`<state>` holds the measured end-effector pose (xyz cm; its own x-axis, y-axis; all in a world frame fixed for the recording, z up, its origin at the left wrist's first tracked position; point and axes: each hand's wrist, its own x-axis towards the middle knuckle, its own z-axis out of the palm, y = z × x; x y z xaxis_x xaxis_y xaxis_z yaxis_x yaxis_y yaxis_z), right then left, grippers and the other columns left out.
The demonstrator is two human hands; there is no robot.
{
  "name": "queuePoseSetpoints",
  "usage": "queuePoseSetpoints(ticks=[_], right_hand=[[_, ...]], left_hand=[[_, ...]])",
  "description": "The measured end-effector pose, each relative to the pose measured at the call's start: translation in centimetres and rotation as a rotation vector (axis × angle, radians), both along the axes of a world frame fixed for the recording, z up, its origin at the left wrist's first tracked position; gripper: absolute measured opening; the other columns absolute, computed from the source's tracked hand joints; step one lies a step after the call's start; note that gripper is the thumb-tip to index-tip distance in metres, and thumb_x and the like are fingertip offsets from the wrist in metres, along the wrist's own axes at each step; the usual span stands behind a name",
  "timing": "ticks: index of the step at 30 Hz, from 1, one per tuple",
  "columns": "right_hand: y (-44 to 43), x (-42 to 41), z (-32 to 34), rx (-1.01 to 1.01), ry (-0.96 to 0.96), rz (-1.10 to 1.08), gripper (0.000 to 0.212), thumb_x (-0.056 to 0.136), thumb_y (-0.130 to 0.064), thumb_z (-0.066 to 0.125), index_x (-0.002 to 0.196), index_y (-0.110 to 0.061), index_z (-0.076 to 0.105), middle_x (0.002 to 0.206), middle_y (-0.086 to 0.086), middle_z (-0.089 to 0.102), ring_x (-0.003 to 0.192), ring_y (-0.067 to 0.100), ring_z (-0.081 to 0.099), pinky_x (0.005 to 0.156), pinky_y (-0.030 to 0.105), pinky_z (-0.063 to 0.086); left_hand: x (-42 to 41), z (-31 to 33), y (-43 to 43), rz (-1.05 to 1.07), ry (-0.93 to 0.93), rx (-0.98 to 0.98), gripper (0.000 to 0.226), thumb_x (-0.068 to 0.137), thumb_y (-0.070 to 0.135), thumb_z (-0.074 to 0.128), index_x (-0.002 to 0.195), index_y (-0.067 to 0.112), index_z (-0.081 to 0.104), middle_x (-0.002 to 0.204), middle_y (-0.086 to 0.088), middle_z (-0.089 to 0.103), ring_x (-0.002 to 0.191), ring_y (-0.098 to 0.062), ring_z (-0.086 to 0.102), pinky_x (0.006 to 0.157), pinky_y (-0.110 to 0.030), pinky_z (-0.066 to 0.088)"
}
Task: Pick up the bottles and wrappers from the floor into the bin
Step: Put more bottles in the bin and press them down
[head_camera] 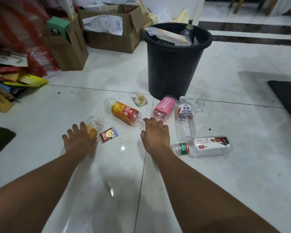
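- Bottles and wrappers lay scattered on the tiled floor (pixel 225 78), just in front of the black bin (pixel 176 64), which held a bottle and some packaging.
- The step in hand looked like a two-handed pickup. The left hand (pixel 81 140) lay over the yellow-labelled bottle (pixel 93 126), and the right hand (pixel 155 133) sat at the neck of the orange-labelled bottle (pixel 123 113).
- Both hands' fingers bent downward, but the backs of the hands hid the contact, so I could not tell whether either grip had closed.
- The next move probably called for firm holds, then a lift and a carry over the bin's rim.
- The pink bottle (pixel 164 106), clear bottle (pixel 185 120), white-labelled bottle (pixel 207 146), red wrapper (pixel 108 134) and pale wrapper (pixel 139 99) lay untouched.
- Crumpled clear plastic (pixel 198 103) beside the bin was hard to make out.
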<state>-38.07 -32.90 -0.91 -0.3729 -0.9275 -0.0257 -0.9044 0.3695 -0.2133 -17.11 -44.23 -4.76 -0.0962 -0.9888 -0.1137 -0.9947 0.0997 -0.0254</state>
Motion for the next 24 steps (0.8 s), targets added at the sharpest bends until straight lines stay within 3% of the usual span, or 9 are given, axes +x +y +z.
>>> queuePoseSetpoints(ticks=[3,6,14,19,24], right_hand=[[0.2,-0.3,-0.4,-0.002,-0.012,-0.018,0.047,0.098,-0.027,0.041,0.144,-0.018,0.034,0.141,0.005,0.043,0.128,0.027,0.040,0.105,0.039,0.031],[-0.1,-0.7,-0.2,-0.006,-0.007,-0.041,0.046,0.099,-0.026,0.042,0.143,-0.018,0.035,0.142,0.006,0.042,0.128,0.028,0.040,0.104,0.039,0.031],[0.3,-0.3,-1.1,0.025,0.001,0.002,0.049,0.098,-0.026,0.042,0.145,-0.017,0.031,0.141,0.007,0.041,0.129,0.028,0.038,0.105,0.039,0.030],[0.8,-1.2,-1.0,0.066,0.029,-0.001,0.051,0.097,-0.025,0.044,0.145,-0.017,0.031,0.144,0.007,0.039,0.129,0.028,0.040,0.106,0.040,0.029],[1.6,-2.3,-0.1,0.071,0.074,0.001,0.049,0.096,-0.022,0.044,0.143,-0.017,0.033,0.142,0.007,0.041,0.129,0.029,0.040,0.106,0.040,0.030]], left_hand=[[1.0,-0.3,-0.7,0.096,0.076,0.126,0.092,0.082,0.054,0.061,0.147,0.010,0.014,0.140,-0.021,0.035,0.127,-0.041,0.040,0.104,-0.046,0.032],[1.3,-0.5,-1.2,0.121,0.118,0.201,0.087,0.081,0.051,0.066,0.143,0.008,0.021,0.132,-0.021,0.044,0.121,-0.040,0.046,0.100,-0.046,0.036],[1.3,-1.1,0.2,0.058,0.133,0.071,0.071,0.077,0.037,0.074,0.127,0.003,0.038,0.118,-0.021,0.049,0.110,-0.041,0.051,0.091,-0.049,0.042],[1.0,0.5,0.3,0.018,0.216,-0.076,0.068,0.080,0.058,0.060,0.121,0.008,0.040,0.112,-0.016,0.050,0.106,-0.039,0.051,0.089,-0.049,0.041],[-0.7,3.1,-0.4,-0.120,0.159,-0.149,0.065,0.078,0.029,0.069,0.130,0.004,0.038,0.118,-0.021,0.049,0.109,-0.041,0.049,0.087,-0.050,0.041]])
